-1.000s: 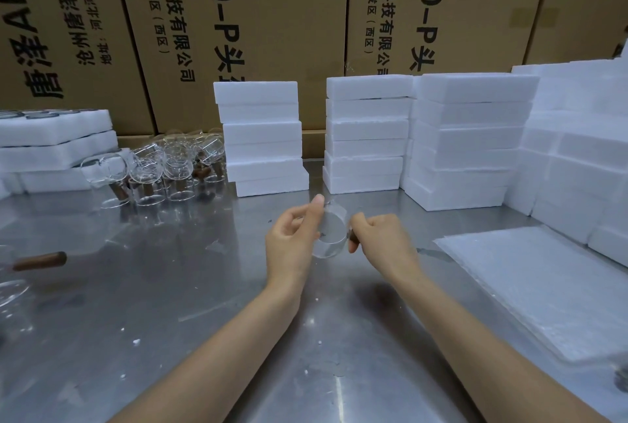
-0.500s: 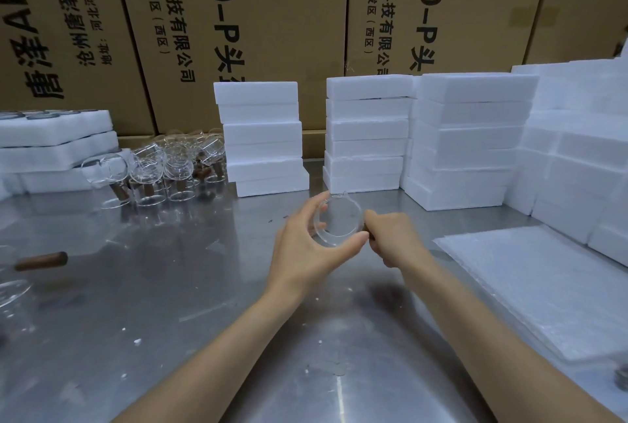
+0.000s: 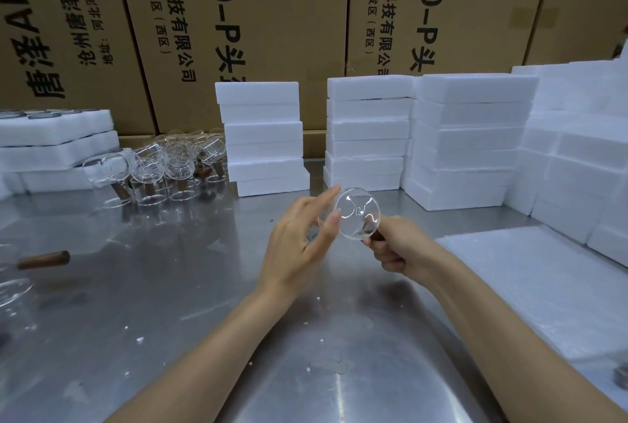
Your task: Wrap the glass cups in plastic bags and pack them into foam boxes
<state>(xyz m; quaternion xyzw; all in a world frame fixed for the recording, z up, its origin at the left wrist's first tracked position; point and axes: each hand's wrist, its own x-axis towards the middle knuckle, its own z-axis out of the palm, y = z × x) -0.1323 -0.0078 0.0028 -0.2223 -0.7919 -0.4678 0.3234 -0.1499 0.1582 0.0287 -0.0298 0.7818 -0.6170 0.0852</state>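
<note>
Lying at the far left edge, a brown wooden handle (image 3: 44,259) rests on the scuffed steel table (image 3: 163,286). Behind it, clear glass cups with wooden handles (image 3: 163,167) cluster beside stacked white foam boxes (image 3: 265,140). Mid-table, the left hand (image 3: 299,246) has straight fingers touching the round clear glass cup (image 3: 356,213), raised above the table; the right hand (image 3: 401,249) grips its dark handle. Right, a white foam sheet (image 3: 543,286) lies flat.

Glossy clear glass cup (image 3: 356,213); brushed metal table (image 3: 170,286); matt foam boxes (image 3: 367,132).
</note>
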